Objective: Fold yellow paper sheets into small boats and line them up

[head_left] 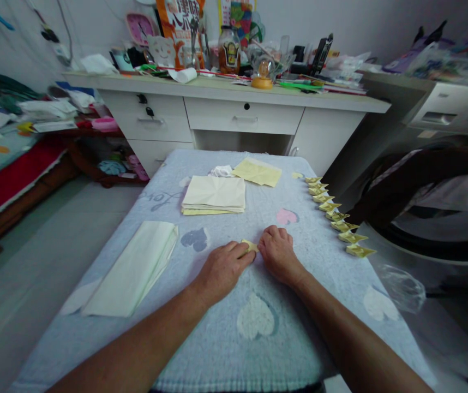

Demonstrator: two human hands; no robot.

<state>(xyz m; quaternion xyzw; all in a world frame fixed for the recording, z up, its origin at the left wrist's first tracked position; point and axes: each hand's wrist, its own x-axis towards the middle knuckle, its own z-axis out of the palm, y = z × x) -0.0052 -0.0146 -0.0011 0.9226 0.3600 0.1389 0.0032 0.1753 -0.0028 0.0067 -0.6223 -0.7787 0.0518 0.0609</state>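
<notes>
A small piece of folded yellow paper [250, 245] lies between my two hands, low over the cloth-covered table [201, 349]. My left hand [223, 267] is closed on its left side, thumb and fingers pressed against it. The curled fingers of my right hand [278, 252] pinch its right end, and they cover part of it. Beyond my hands sits a stack of cream paper sheets [213, 192], with a loose yellow sheet [258, 172] behind it. To the left lies a long folded pale green sheet [136, 267].
Several folded yellow paper boats [338, 225] stand in a row along the table's right edge. A crumpled white tissue [221, 171] lies behind the stack. A white desk [246, 117] crowded with small things stands at the far end, a washing machine [442, 114] at right.
</notes>
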